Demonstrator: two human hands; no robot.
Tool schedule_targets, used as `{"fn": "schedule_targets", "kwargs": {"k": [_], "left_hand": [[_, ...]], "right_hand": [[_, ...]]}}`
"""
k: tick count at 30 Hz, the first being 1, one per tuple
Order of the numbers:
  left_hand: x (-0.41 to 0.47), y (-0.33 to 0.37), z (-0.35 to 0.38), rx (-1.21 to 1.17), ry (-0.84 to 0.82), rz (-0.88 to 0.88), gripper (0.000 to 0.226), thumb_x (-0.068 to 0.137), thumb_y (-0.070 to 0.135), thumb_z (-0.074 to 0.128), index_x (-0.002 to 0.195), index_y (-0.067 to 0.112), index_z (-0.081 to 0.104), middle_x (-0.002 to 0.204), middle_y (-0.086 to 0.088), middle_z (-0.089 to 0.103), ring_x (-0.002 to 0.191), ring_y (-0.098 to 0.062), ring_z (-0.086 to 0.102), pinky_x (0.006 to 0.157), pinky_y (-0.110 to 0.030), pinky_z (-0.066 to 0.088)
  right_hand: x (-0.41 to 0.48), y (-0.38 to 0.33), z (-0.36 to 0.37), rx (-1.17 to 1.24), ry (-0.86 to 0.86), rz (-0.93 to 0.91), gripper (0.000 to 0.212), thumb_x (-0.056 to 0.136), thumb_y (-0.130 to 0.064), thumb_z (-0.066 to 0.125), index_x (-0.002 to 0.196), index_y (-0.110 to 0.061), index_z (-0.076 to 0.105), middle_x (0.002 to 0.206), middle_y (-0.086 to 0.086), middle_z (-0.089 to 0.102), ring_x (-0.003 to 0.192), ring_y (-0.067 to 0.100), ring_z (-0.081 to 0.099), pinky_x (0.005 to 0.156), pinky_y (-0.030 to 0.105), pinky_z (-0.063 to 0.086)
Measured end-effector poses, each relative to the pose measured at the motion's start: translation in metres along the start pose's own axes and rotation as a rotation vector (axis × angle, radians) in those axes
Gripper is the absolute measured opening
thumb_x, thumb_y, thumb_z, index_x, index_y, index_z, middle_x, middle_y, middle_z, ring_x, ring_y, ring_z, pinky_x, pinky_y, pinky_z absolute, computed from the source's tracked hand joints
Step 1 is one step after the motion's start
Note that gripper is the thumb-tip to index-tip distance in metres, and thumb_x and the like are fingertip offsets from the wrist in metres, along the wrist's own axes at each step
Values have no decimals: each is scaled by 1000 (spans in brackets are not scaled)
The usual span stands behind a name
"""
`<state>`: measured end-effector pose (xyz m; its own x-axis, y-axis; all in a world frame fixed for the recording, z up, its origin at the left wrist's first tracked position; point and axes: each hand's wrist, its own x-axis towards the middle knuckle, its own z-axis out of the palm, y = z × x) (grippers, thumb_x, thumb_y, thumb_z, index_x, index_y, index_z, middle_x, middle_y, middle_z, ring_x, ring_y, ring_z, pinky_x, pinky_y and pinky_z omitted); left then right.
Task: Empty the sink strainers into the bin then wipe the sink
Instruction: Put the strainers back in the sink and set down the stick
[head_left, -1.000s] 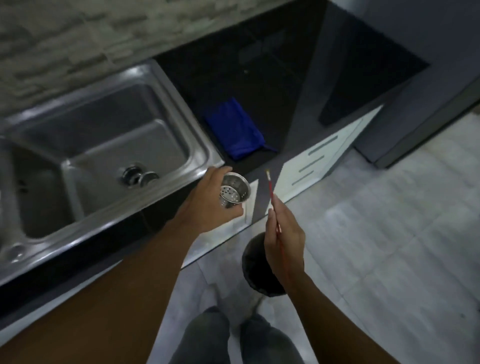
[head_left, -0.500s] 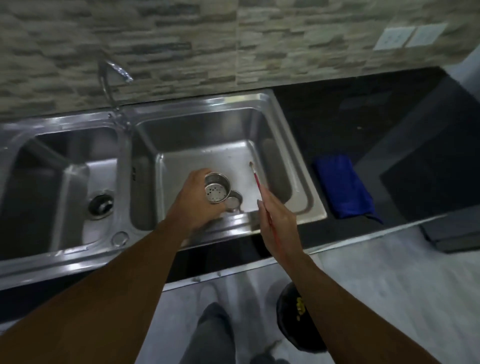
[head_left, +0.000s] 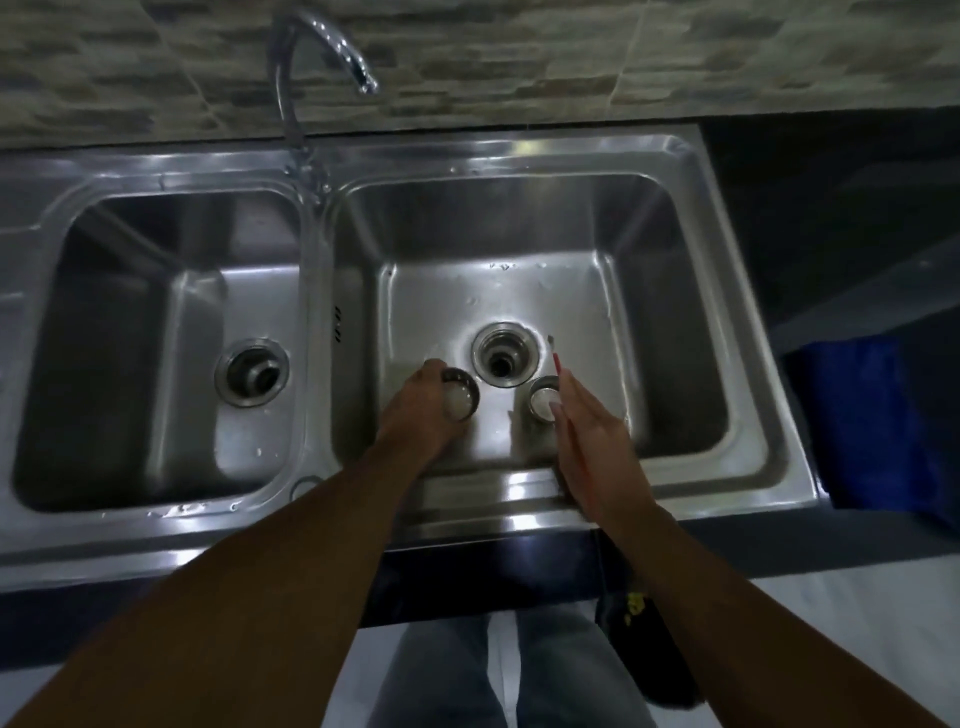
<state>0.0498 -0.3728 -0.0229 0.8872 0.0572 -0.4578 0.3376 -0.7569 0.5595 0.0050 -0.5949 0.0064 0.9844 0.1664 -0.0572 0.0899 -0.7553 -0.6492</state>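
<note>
I look straight down on a steel double sink (head_left: 467, 156). My left hand (head_left: 421, 410) grips a metal strainer cup (head_left: 461, 401) low in the right basin, just left of the open drain (head_left: 501, 354). A second strainer (head_left: 543, 397) stands on the basin floor right of the drain. My right hand (head_left: 587, 441) hovers beside it, holding a thin red stick (head_left: 558, 366) that points up and away. The left basin's drain (head_left: 253, 371) has no hand near it. The dark bin (head_left: 644, 649) stands on the floor under my right forearm.
A curved tap (head_left: 311, 62) rises behind the divider between the basins. A folded blue cloth (head_left: 878, 421) lies on the dark counter right of the sink. A stone-tile wall runs along the back. My legs and pale floor show below the counter edge.
My view has swung from the floor and bin to the sink. My left hand carried the strainer from above the bin down into the right basin. My right hand followed with the stick.
</note>
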Motion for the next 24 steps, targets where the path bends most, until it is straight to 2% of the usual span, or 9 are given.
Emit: {"fn": "schedule_targets", "kwargs": {"k": [2,4,9,13,19,21,24], "left_hand": [[10,-8,8,28,-22,-57,69,73,25,85,131,19,46,130,-14,59,116,-36,60,99,-43,51],[19,-14,16,41,-31,-95,75,70,26,88,131,17,45,131,-15,58,118,-37,59,99,-41,50],[31,-21,27,37,-34,-157,82,65,25,91,130,19,43,130,-16,59,117,-39,60,99,-46,52],[36,-21,32,22,-55,-207,87,63,25,93,133,17,42,131,-18,57,117,-40,59,98,-42,50],[39,-18,32,13,-70,-239,87,66,27,92,135,16,40,134,-17,55,120,-40,57,100,-44,50],[37,-17,31,37,-86,-238,92,69,28,90,142,17,35,141,-17,51,126,-39,54,104,-45,47],[33,-15,27,83,-134,-238,110,75,29,86,158,18,15,159,-14,32,141,-37,39,114,-48,37]], "right_hand": [[0,3,2,-35,-45,1,51,108,-25,36,157,-13,28,159,7,38,137,26,50,115,42,40],[0,5,3,-64,-88,3,51,108,-23,37,157,-14,28,158,7,39,133,28,54,112,44,43],[2,6,4,-111,-186,27,51,108,-28,33,158,-16,26,161,6,34,136,27,51,114,43,41],[3,6,5,-123,-209,27,51,108,-30,32,157,-16,28,160,6,36,142,22,44,116,40,40],[3,7,6,-115,-231,30,53,107,-32,31,157,-16,27,160,6,36,143,19,42,118,39,37],[4,9,7,-109,-237,30,53,108,-33,31,158,-17,25,160,5,36,142,19,44,117,39,38],[4,9,8,-96,-220,19,55,106,-37,26,157,-17,27,159,5,38,141,19,46,116,39,39]]}}
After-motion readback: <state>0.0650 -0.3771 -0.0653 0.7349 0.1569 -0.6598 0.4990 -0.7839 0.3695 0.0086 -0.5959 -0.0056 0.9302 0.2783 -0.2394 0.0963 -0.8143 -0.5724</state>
